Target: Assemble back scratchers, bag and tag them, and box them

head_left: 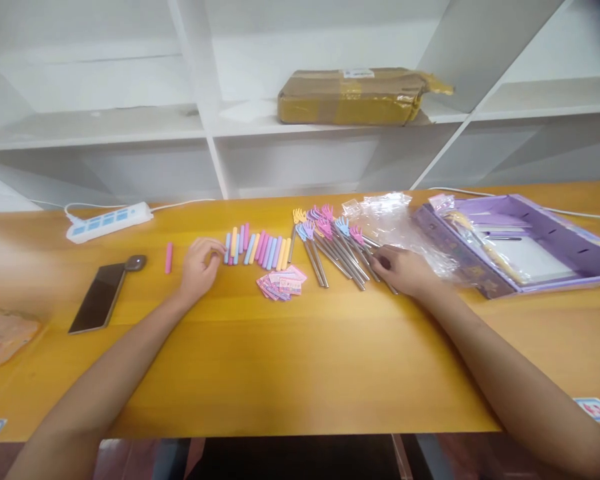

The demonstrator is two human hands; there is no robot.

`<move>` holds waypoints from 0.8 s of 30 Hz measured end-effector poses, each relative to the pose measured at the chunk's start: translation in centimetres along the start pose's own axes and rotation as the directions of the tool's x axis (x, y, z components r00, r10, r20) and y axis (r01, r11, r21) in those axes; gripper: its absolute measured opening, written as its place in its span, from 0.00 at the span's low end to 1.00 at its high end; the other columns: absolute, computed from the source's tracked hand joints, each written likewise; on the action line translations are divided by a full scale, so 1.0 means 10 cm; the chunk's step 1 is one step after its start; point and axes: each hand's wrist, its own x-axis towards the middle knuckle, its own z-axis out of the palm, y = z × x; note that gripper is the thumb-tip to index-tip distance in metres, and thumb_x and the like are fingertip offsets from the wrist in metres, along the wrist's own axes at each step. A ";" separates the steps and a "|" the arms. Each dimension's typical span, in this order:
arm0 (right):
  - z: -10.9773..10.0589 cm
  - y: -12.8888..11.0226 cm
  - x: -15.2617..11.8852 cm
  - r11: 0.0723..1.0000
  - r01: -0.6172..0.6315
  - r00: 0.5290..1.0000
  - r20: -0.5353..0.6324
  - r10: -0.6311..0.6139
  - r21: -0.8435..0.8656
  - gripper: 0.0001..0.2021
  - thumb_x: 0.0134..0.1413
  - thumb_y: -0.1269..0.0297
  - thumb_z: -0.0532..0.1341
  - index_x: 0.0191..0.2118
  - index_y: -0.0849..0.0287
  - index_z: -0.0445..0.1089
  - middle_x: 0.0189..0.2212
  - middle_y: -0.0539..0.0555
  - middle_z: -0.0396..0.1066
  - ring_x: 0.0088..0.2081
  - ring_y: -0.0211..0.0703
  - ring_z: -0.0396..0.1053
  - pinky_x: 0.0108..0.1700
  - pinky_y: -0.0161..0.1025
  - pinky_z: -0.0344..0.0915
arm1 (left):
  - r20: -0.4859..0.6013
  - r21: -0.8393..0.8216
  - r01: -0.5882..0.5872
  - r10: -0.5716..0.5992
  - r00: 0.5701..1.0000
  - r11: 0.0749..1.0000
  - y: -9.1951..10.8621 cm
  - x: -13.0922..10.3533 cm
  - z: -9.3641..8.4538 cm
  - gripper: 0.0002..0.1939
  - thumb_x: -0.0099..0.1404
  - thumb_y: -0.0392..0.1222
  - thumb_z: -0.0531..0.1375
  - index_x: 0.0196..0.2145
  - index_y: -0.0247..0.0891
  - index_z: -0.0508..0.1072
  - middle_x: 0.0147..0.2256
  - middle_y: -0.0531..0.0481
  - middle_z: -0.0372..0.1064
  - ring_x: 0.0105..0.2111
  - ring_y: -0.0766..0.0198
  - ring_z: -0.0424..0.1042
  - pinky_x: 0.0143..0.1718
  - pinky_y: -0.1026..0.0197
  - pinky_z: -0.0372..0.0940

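Note:
My left hand [201,268] rests on the table at the left end of a row of short coloured tubes [263,251]. Its fingers are bent, thumb apart, with the fingertips at or against the leftmost blue tube. Right of the row lies a pile of back scratchers [337,243], metal rods topped by small pink, blue, yellow and purple claw heads. Beside their rods sits my right hand [399,268], fingers curved and thumb apart, seemingly touching the outermost rods; nothing shows in its grasp. Pink printed cards [281,284] lie overlapped in front of the tubes.
One pink tube [169,257] lies left of my left hand, near a phone [99,297] and a dark rounded object [135,263]. A power strip [110,222] stands behind. Clear plastic bags [400,223] and a purple box [575,230] occupy the right. A taped carton [350,99] is shelved above.

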 end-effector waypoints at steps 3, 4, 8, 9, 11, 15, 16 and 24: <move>-0.01 -0.01 -0.01 0.999 -0.022 0.996 -0.089 0.017 -0.049 0.18 0.71 0.50 0.53 0.39 0.59 0.70 0.37 0.58 0.76 0.32 0.43 0.67 0.35 0.39 0.51 | 0.040 0.115 0.035 -0.040 0.998 0.993 -0.28 0.12 -0.03 0.10 0.70 0.36 0.54 0.42 0.41 0.76 0.49 0.43 0.77 0.55 0.51 0.74 0.64 0.44 0.65; -0.03 -0.04 -0.02 0.996 -0.023 0.990 -0.141 0.010 -0.090 0.18 0.71 0.50 0.53 0.40 0.59 0.70 0.38 0.59 0.76 0.33 0.44 0.67 0.35 0.40 0.50 | 0.067 0.123 0.031 -0.040 0.997 0.992 -0.32 0.13 -0.01 0.12 0.71 0.37 0.54 0.44 0.41 0.77 0.51 0.43 0.76 0.56 0.51 0.73 0.65 0.44 0.64; -0.09 -0.29 -0.10 0.978 0.066 0.968 -0.226 -0.112 -0.198 0.17 0.73 0.53 0.51 0.42 0.60 0.71 0.41 0.61 0.75 0.37 0.47 0.70 0.37 0.41 0.53 | 0.203 0.145 -0.027 -0.003 0.979 0.989 -0.28 0.05 0.12 0.14 0.76 0.41 0.53 0.50 0.42 0.76 0.55 0.42 0.75 0.60 0.50 0.71 0.67 0.43 0.61; -0.09 -0.37 -0.12 0.975 0.098 0.966 -0.216 -0.141 -0.199 0.17 0.74 0.54 0.52 0.43 0.60 0.72 0.42 0.62 0.75 0.38 0.48 0.70 0.39 0.41 0.55 | 0.225 0.150 -0.034 -0.001 0.974 0.988 -0.25 0.03 0.15 0.14 0.77 0.42 0.52 0.52 0.42 0.75 0.56 0.41 0.74 0.61 0.49 0.70 0.67 0.43 0.61; -0.08 -0.53 -0.14 0.969 0.136 0.965 -0.195 -0.177 -0.208 0.17 0.74 0.55 0.52 0.46 0.60 0.74 0.43 0.62 0.75 0.39 0.48 0.70 0.41 0.42 0.57 | 0.235 0.167 -0.019 -0.021 0.972 0.986 -0.21 0.00 0.19 0.15 0.77 0.44 0.52 0.55 0.41 0.73 0.57 0.40 0.73 0.61 0.48 0.70 0.66 0.43 0.61; -0.02 -0.65 -0.09 0.948 0.128 0.969 -0.166 -0.182 -0.291 0.19 0.75 0.59 0.49 0.45 0.62 0.76 0.44 0.64 0.72 0.39 0.48 0.68 0.44 0.43 0.58 | 0.181 0.191 0.073 -0.108 0.978 0.979 -0.21 0.00 0.20 0.15 0.77 0.44 0.52 0.54 0.40 0.73 0.54 0.39 0.75 0.57 0.47 0.71 0.63 0.42 0.64; 0.00 -0.64 -0.06 0.944 0.119 0.971 -0.161 -0.175 -0.308 0.19 0.75 0.59 0.49 0.44 0.62 0.76 0.44 0.65 0.72 0.38 0.48 0.67 0.44 0.43 0.58 | 0.171 0.191 0.087 -0.120 0.978 0.978 -0.22 0.01 0.19 0.15 0.77 0.44 0.52 0.53 0.40 0.74 0.52 0.40 0.75 0.56 0.47 0.71 0.62 0.43 0.64; 0.02 -0.54 -0.01 0.969 -0.064 0.981 -0.194 0.017 -0.237 0.18 0.75 0.58 0.50 0.47 0.62 0.74 0.45 0.64 0.71 0.31 0.42 0.61 0.35 0.41 0.48 | 0.156 0.160 0.153 -0.178 0.972 0.975 -0.25 0.05 0.14 0.13 0.76 0.45 0.54 0.38 0.42 0.77 0.40 0.46 0.77 0.45 0.52 0.74 0.53 0.49 0.68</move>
